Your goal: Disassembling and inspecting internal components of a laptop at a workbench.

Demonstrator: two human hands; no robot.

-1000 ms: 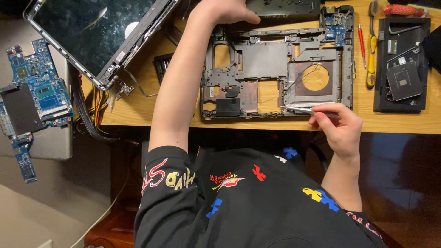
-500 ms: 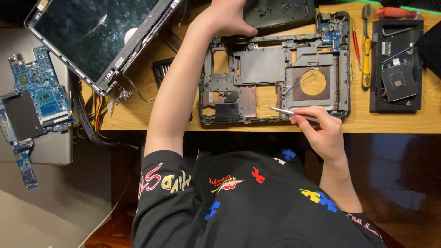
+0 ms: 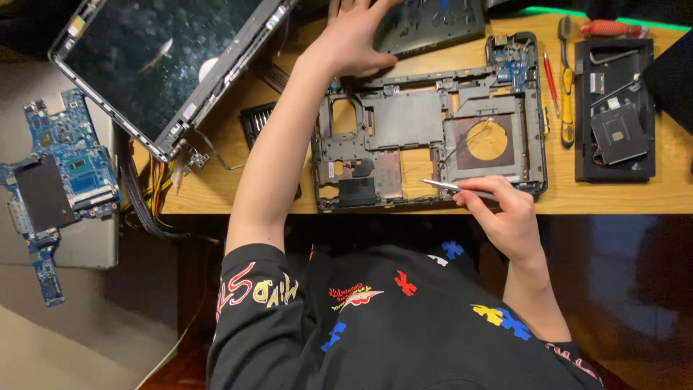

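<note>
A stripped grey laptop base frame [image 3: 411,123] lies on the wooden desk [image 3: 621,195] in front of me. My right hand [image 3: 505,213] is at the frame's near edge, pinching silver tweezers [image 3: 442,185] whose tips point left over the frame's lower middle. My left hand [image 3: 357,36] reaches across the frame's far left corner and rests flat, fingers spread, on a dark grey cover panel [image 3: 429,25] at the back of the desk.
A detached laptop screen [image 3: 162,65] leans at the desk's left, cables hanging below it. A blue motherboard [image 3: 61,173] lies on a grey case further left. Red and yellow screwdrivers [image 3: 559,87] and a black tray of parts [image 3: 613,108] lie at the right.
My right hand with the tweezers has moved left along the frame's near edge and slightly forward. My left hand stays on the dark panel.
</note>
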